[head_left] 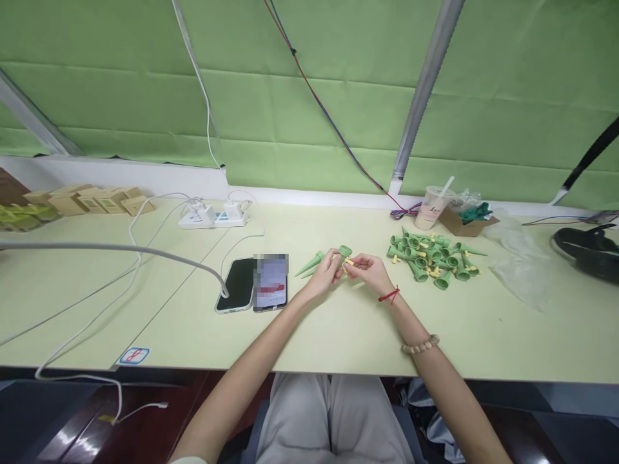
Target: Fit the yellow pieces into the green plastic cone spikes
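Observation:
My left hand (325, 273) grips a green cone-shaped plastic spike (344, 252) near the middle of the pale table (338, 328). My right hand (368, 269) meets it from the right and pinches a small yellow part (349, 262) at the cone. A finished-looking green cone (310, 263) lies on the table just left of my left hand. A heap of several green cones with yellow parts (432, 258) sits to the right, a short reach from my right hand.
Two phones (254, 283) lie left of my hands, one on a white cable. A power strip (213, 216) is behind them. A drink cup (432, 207), a small cardboard box (467, 222), clear plastic bags (520, 264) and a black object (587, 248) stand at the right. Cardboard boxes (91, 200) line the far left.

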`<act>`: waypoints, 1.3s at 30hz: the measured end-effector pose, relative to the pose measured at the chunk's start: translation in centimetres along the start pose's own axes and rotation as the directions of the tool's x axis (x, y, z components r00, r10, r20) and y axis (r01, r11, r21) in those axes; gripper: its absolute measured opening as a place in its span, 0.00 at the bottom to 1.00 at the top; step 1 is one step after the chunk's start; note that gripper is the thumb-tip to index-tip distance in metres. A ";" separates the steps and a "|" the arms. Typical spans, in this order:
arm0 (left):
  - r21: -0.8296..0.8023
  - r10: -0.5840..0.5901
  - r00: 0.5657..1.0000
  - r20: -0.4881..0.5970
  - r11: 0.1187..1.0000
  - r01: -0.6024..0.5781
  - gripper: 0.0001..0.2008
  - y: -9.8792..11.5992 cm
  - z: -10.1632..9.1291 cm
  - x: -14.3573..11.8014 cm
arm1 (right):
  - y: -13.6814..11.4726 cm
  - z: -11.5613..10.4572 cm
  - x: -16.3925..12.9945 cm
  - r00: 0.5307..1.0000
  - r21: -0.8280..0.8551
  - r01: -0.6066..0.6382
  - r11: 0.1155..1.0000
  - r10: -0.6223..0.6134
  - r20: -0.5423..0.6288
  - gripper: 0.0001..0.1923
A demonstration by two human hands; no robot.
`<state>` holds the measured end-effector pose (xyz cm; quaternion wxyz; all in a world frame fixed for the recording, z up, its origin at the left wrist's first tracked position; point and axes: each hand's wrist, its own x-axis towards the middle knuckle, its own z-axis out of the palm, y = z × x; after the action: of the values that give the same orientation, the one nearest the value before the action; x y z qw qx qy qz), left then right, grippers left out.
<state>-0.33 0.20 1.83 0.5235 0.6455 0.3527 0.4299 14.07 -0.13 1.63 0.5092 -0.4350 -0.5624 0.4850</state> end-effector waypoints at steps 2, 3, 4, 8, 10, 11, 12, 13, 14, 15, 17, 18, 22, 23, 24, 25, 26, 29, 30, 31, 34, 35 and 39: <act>0.009 0.029 1.000 -0.007 1.000 -0.029 0.14 0.1 -0.1 0.1 | 0.0 0.0 0.0 1.000 0.016 -0.013 1.000 0.013 0.000 0.16; 0.015 0.044 0.999 -0.017 0.999 -0.044 0.15 0.1 -0.2 0.1 | -0.1 0.0 0.0 1.000 0.027 -0.026 0.999 0.025 0.007 0.16; 0.023 0.058 0.998 -0.028 0.998 -0.057 0.15 0.1 -0.3 0.1 | -0.1 0.0 0.0 0.999 0.034 -0.035 0.999 0.034 0.012 0.17; 0.043 0.081 0.996 -0.044 0.996 -0.079 0.15 0.2 -0.3 0.3 | -0.2 0.1 0.0 1.000 0.004 0.009 1.000 -0.009 -0.013 0.17; 0.060 0.080 0.995 -0.064 0.995 -0.076 0.14 0.1 -0.3 0.3 | 0.0 0.1 -0.1 0.997 -0.063 0.071 0.996 -0.072 -0.023 0.17; 0.077 0.076 0.994 -0.081 0.995 -0.070 0.14 0.0 -0.2 0.3 | 0.1 0.2 -0.1 0.994 -0.101 0.100 0.990 -0.103 -0.025 0.16; 0.099 0.075 0.992 -0.102 0.993 -0.065 0.13 -0.1 -0.2 0.3 | 0.2 0.3 -0.2 0.992 -0.134 0.121 0.984 -0.126 -0.029 0.16; 0.121 0.076 0.990 -0.122 0.991 -0.062 0.13 -0.2 -0.2 0.4 | 0.3 0.3 -0.2 0.990 -0.153 0.132 0.979 -0.139 -0.038 0.16; 0.140 0.079 0.987 -0.137 0.988 -0.059 0.12 -0.3 -0.2 0.4 | 0.4 0.4 -0.2 0.989 -0.149 0.129 0.980 -0.138 -0.051 0.16; 0.150 0.077 0.986 -0.149 0.987 -0.055 0.12 -0.4 -0.2 0.4 | 0.4 0.4 -0.2 0.991 -0.120 0.109 0.987 -0.117 -0.063 0.16; 0.144 0.064 0.985 -0.161 0.989 -0.041 0.12 -0.3 -0.3 0.5 | 0.2 0.5 -0.1 0.999 0.000 0.011 1.000 -0.011 -0.035 0.17; 0.134 0.062 0.985 -0.163 0.990 -0.040 0.13 -0.2 -0.3 0.5 | 0.0 0.5 -0.1 0.998 0.072 -0.064 0.995 0.063 0.018 0.19; 0.117 0.105 0.986 -0.130 0.989 -0.090 0.15 0.4 -0.6 0.4 | -0.6 0.3 -0.2 0.930 0.271 -0.315 0.909 0.239 0.280 0.21; 0.119 0.115 0.986 -0.118 0.988 -0.101 0.15 0.5 -0.6 0.4 | -0.7 0.2 -0.2 0.921 0.303 -0.338 0.891 0.247 0.301 0.20; 0.122 0.119 0.987 -0.107 0.987 -0.105 0.15 0.6 -0.7 0.3 | -0.7 0.2 -0.2 0.919 0.325 -0.347 0.880 0.251 0.303 0.18; 0.129 0.122 0.987 -0.100 0.986 -0.109 0.15 0.7 -0.7 0.3 | -0.6 0.2 -0.1 0.922 0.335 -0.350 0.875 0.258 0.290 0.16; 0.136 0.127 0.987 -0.094 0.984 -0.114 0.15 0.7 -0.7 0.2 | -0.5 0.3 -0.1 0.927 0.331 -0.346 0.878 0.266 0.264 0.15; 0.140 0.129 0.988 -0.089 0.983 -0.116 0.14 0.4 -0.7 0.2 | -0.1 0.5 -0.1 0.965 0.229 -0.257 0.939 0.238 0.106 0.12; 0.141 0.120 0.988 -0.094 0.984 -0.106 0.14 0.1 -0.6 0.3 | 0.1 0.6 -0.1 0.983 0.153 -0.181 0.972 0.179 0.028 0.10; 0.147 0.107 0.989 -0.104 0.985 -0.091 0.13 -0.1 -0.5 0.3 | 0.3 0.7 -0.1 0.995 0.054 -0.087 0.995 0.089 -0.048 0.09; 0.189 0.085 0.987 -0.136 0.980 -0.058 0.14 -0.7 -0.4 0.5 | 0.6 0.9 -0.2 0.971 -0.210 0.132 0.969 -0.169 -0.169 0.07; 0.198 0.086 0.986 -0.140 0.979 -0.057 0.14 -0.8 -0.4 0.5 | 0.6 0.9 -0.2 0.970 -0.226 0.131 0.965 -0.173 -0.173 0.08; 0.189 0.121 0.984 -0.134 0.978 -0.094 0.13 -0.4 -0.5 0.5 | 0.0 0.9 0.0 0.991 0.074 -0.130 0.989 0.130 0.014 0.14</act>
<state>-0.64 0.93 1.55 0.4115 0.6757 0.3921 0.4695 13.18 -0.24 1.63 0.4899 -0.4492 -0.5164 0.5399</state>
